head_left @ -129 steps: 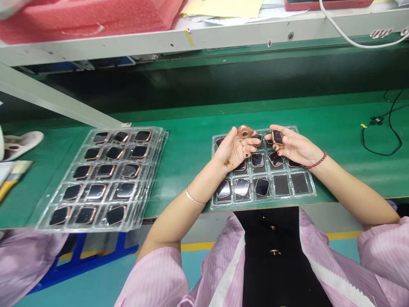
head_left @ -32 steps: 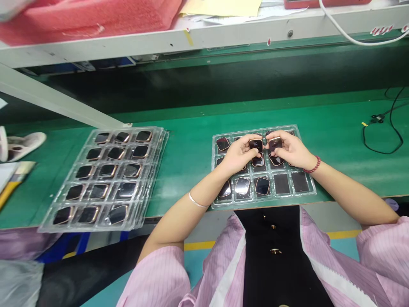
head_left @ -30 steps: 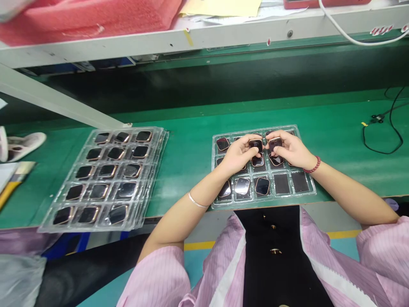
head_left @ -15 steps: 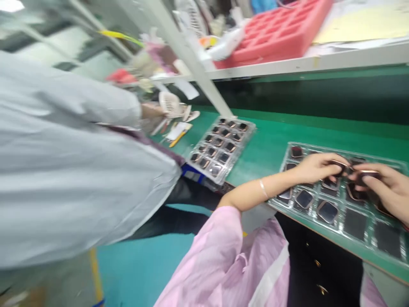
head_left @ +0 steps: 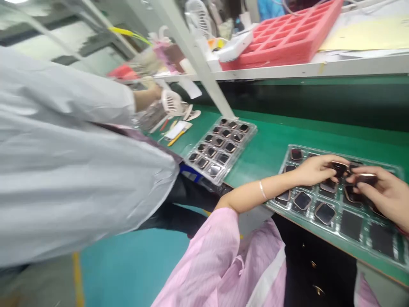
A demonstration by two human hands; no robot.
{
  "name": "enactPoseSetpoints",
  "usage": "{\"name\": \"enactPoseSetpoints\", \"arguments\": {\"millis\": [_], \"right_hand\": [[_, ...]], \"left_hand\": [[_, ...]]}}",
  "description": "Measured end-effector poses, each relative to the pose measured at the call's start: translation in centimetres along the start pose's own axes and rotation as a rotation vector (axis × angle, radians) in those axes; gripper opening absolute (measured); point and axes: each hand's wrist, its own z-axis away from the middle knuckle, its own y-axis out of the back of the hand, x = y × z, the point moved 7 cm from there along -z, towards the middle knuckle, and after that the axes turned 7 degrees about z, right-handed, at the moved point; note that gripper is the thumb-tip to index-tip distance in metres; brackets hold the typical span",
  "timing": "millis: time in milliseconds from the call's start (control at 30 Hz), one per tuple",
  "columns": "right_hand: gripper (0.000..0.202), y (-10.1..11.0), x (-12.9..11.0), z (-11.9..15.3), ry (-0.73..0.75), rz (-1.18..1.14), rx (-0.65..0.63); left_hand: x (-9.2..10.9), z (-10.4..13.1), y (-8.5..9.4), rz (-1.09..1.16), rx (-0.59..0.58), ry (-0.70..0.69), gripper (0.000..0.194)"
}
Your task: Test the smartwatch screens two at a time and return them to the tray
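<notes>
My left hand [head_left: 316, 171] pinches a dark smartwatch case [head_left: 338, 168] with a copper-coloured rim. A second watch case [head_left: 367, 179] is gripped between the thumb and fingers of my right hand [head_left: 386, 192]. Both hands are close together above a clear plastic tray [head_left: 347, 241] at the right of the bench. Several similar watch cases, such as one watch case [head_left: 325, 213] near the front, lie in its compartments. Two front compartments towards the right hold only a dark bottom surface. My hands hide part of the tray's middle.
Another clear tray [head_left: 228, 174] filled with watch cases lies on the green bench [head_left: 271, 149] to the left. Beside me stands a co-worker in a grey smock [head_left: 79, 170]. A red foam tray [head_left: 287, 34] sits on the shelf [head_left: 281, 71] above, and a slanted post [head_left: 204, 72] meets the bench.
The camera view has shifted slightly. Both hands keep hold of their watch cases over the tray, with the left one tilted a little differently. The co-worker's arm has moved slightly.
</notes>
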Motion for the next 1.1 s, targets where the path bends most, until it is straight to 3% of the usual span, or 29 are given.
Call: {"name": "enactPoseSetpoints", "arguments": {"millis": [133,300,467,567,667,767,833,900,1000,1100], "right_hand": [[0.037,-0.7,-1.4,-0.1,0.033,-0.2,-0.022],[0.039,-1.2,-1.2,-0.4,0.034,-0.264,-0.045],[0.042,-1.4,-1.3,-0.4,0.049,-0.305,-0.06],[0.041,-1.5,-0.9,-0.6,0.029,-0.372,-0.083],[0.041,-1.4,-0.3,-0.8,-0.03,-0.436,-0.088],[0.042,-1.2,0.4,-0.9,-0.094,-0.521,-0.082],[0.046,-1.0,0.8,-1.0,-0.14,-0.614,-0.074],[0.048,-0.5,1.2,-1.2,-0.188,-0.704,-0.058],[0.041,0.9,1.2,-1.5,-0.248,-0.751,-0.047],[0.033,2.5,-0.7,-0.7,-0.238,-0.736,-0.06]], "left_hand": [[-0.2,0.2,0.4,0.012,0.016,0.0,0.046],[-0.4,0.3,1.0,-0.007,0.014,0.01,0.057],[-1.0,-0.1,1.5,0.122,0.01,0.159,0.079],[0.8,0.2,1.3,0.232,-0.023,0.193,0.081],[4.2,2.9,-1.1,0.341,-0.166,0.208,0.075],[6.3,7.8,-6.2,0.449,-0.429,0.299,0.073],[6.1,11.0,-9.8,0.548,-0.613,0.409,0.079],[4.9,13.1,-12.3,0.639,-0.715,0.502,0.083],[2.3,14.9,-14.2,0.731,-0.769,0.645,0.079],[1.6,16.4,-15.0,0.859,-0.85,0.654,0.075]]}}
